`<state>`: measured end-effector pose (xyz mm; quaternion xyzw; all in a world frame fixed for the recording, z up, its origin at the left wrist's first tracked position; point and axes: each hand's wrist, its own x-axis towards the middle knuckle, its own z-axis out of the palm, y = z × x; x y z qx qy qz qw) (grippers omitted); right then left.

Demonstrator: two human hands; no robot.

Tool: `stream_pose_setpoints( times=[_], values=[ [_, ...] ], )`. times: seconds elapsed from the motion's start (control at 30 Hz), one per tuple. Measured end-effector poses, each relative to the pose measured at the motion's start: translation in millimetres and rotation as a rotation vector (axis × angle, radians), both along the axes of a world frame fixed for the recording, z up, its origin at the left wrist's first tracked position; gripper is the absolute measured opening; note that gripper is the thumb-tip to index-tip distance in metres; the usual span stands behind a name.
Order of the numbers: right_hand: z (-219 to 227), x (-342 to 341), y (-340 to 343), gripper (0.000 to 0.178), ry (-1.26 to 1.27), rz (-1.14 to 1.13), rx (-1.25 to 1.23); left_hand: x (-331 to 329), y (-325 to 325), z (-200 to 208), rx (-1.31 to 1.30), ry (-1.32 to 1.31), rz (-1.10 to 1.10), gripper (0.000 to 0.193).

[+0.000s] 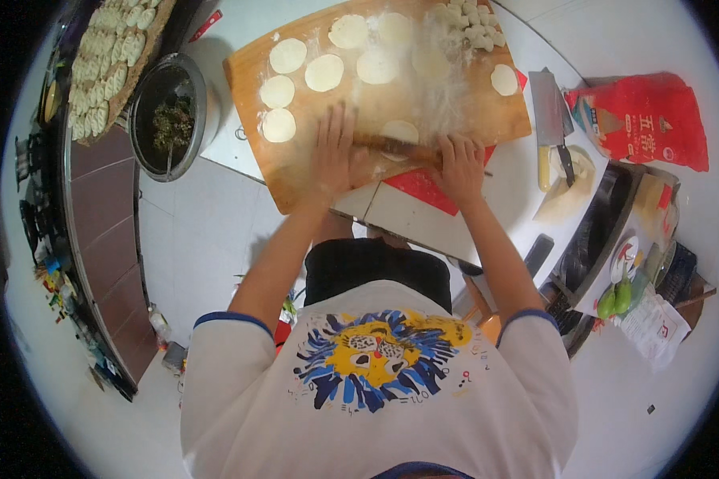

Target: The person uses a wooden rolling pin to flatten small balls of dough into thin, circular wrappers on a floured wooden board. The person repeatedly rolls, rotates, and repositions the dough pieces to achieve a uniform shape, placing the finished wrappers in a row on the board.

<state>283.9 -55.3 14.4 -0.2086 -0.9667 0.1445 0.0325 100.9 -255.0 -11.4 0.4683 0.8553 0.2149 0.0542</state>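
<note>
Had the stiff-looking brown wooden rolling pin (395, 146) by its ends, my left hand (335, 153) spread, right hand (459, 166) curled; the round white dough wrapper (400, 129) looked soft, kinda tearable.

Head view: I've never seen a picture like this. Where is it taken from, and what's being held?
There is no robot, just a person. A wide camera worn on the head looks down, so the person's shirt fills the lower part and straight edges bend. On the wooden board lie flat dough rounds and, at its far right, small dough pieces. The bare left hand and right hand are on opposite ends of a rolling pin, over another dough round. A dark bowl stands to the left; a cleaver lies to the right.
</note>
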Motion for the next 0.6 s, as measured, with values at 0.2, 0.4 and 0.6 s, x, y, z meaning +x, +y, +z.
stream_pose_setpoints(
  times=[0.2, 0.4, 0.6],
  values=[
    [6, -13, 17, 0.035, 0.054, -0.253, -0.248, -12, 73, 26, -0.01, 0.061, 0.281, 0.076],
    [5, 16, 20, 0.035, 0.221, -0.409, -0.26, 67, 94, -14, -0.028, 0.059, 0.019, 0.074],
    [-2, 39, 48, 0.038, 0.169, -0.282, -0.12, -32, 78, -2, -0.026, 0.117, -0.78, 0.077]
  ],
)
